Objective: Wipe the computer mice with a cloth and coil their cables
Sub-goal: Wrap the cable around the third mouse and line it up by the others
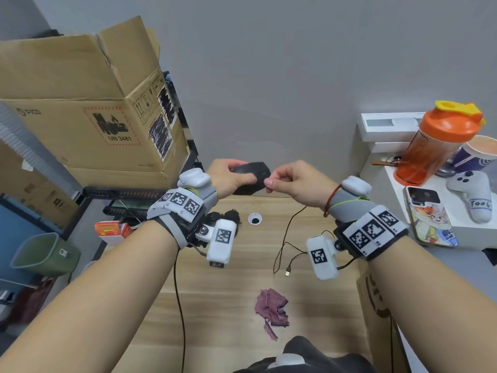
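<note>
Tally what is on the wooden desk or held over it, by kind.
Computer mice: 1, black mouse held by left hand; right hand pinches near it
Loose cables: 1, USB cable
Cloths: 1, purple cloth
Coiled black bundles: count unclear
Total: 3

So there's a black wired mouse up in the air over the far edge of the wooden desk, tilted, gripped in the left hand with the thumb across its top, while the right hand pinches something thin right at its front end, probably the cable. That thin black cable hangs down from under the right hand, loops loosely on the desk, uncoiled, and ends in a USB plug lying flat. The cloth is a crumpled purplish-pink rag sitting on the desk closer in, well apart from the mouse, nobody touching it.
</note>
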Motion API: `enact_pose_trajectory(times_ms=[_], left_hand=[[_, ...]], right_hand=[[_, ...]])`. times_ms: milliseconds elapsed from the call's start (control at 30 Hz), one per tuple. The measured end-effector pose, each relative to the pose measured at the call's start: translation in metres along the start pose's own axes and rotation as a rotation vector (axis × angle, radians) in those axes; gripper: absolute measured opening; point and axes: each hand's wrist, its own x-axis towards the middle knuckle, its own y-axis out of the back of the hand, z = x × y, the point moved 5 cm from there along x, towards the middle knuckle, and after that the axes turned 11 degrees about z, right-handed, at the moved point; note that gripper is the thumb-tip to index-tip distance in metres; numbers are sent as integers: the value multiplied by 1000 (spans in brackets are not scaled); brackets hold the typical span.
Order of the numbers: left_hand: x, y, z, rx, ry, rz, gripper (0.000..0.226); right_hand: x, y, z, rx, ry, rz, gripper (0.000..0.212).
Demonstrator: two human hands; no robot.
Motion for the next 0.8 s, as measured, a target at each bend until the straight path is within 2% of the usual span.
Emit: enact_pose_trajectory(times_ms=[67, 200, 467, 667, 800], left_hand=[[-4, -4, -1, 124, -46, -109, 41], [-12, -13, 0, 191, -21, -239, 36], [-34, -24, 12, -45, -35, -531, 56], [-41, -33, 14, -30, -23, -561, 58], [-45, -37, 14, -138, 40, -591, 53]], right_hand=[[5, 11, -1, -4, 10, 38, 24], [11, 23, 3, 16, 6, 67, 20], [17, 29, 16, 145, -35, 126, 24], [21, 24, 18, 178, -8, 128, 25], [20, 25, 13, 223, 5, 176, 23]])
